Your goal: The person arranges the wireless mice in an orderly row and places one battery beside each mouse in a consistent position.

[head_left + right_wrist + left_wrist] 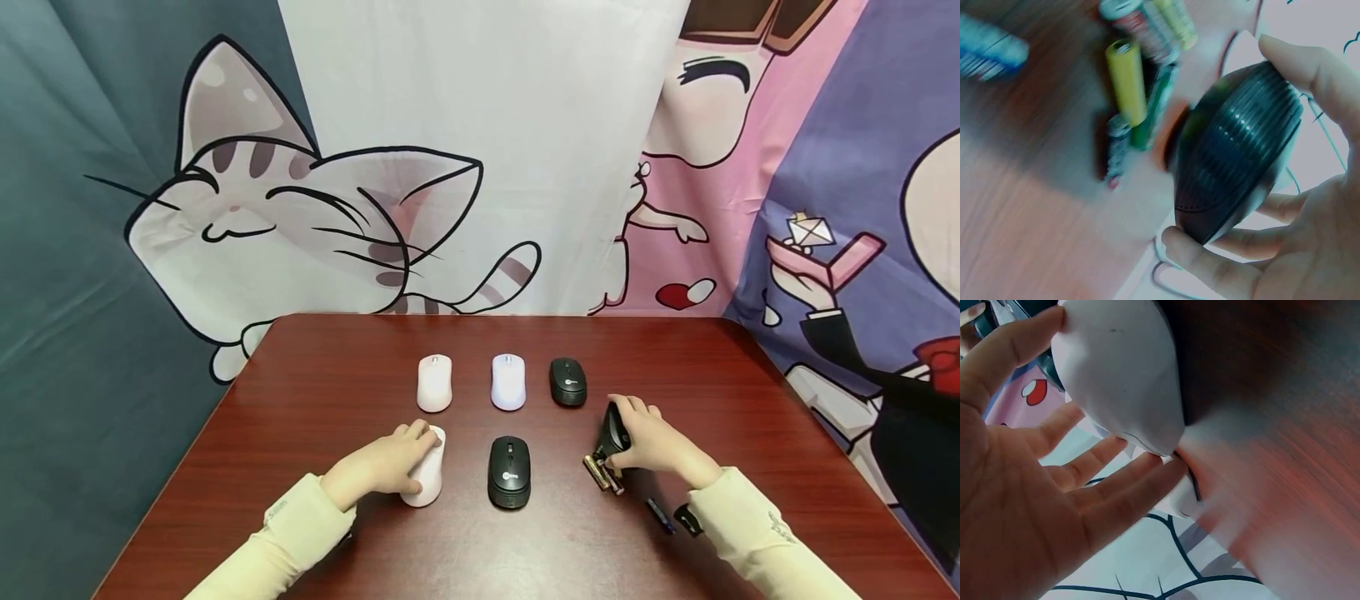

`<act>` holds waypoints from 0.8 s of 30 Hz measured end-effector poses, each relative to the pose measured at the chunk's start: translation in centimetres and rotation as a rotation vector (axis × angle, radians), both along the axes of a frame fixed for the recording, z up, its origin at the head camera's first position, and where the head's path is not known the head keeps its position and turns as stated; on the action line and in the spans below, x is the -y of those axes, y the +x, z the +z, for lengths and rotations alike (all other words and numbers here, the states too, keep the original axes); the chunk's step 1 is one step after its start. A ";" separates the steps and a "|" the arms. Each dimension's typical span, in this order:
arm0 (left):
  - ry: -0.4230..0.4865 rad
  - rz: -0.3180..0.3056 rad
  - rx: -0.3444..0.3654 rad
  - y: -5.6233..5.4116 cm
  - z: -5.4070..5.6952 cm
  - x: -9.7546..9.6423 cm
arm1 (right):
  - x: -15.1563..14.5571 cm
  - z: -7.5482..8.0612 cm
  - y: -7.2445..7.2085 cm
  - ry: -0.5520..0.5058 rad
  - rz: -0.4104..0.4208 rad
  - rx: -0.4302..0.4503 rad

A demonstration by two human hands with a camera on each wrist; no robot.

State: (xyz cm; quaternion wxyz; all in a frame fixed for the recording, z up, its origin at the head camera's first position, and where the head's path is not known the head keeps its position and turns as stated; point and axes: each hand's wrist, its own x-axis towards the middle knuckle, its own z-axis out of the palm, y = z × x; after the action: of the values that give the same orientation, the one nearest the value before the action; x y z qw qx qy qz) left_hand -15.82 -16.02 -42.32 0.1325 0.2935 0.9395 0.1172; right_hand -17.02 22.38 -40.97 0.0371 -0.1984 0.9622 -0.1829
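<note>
My left hand (390, 462) holds a white computer mouse (426, 475) on the table, thumb at its near end and fingers at its far end. In the left wrist view, that white mouse (1122, 369) lies between the thumb and fingertips. My right hand (656, 442) grips a black mouse (613, 429), tilted up beside several batteries (596, 472). The right wrist view has the black mouse (1235, 150) with its ribbed side facing the camera, pinched between thumb and fingers. Near it lie a yellow battery (1127, 84) and a small dark battery (1116, 150).
At the back of the brown table (337, 358) stand a white mouse (434, 383), a pale lilac mouse (508, 382) and a black mouse (567, 382). Another black mouse (509, 472) sits between my hands. A blue battery (660, 516) lies near my right wrist.
</note>
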 end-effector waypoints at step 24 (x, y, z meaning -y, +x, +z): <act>-0.018 -0.034 -0.206 0.5 0.0 -0.2 | 7.2 -1.4 -0.2 0.082 0.191 0.076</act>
State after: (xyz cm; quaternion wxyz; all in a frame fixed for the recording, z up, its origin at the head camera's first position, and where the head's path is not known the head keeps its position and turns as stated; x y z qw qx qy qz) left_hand -15.28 -15.86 -42.27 0.0397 0.3188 0.9440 0.0754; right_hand -17.22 15.21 -42.41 0.0991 -0.2803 0.9435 -0.1466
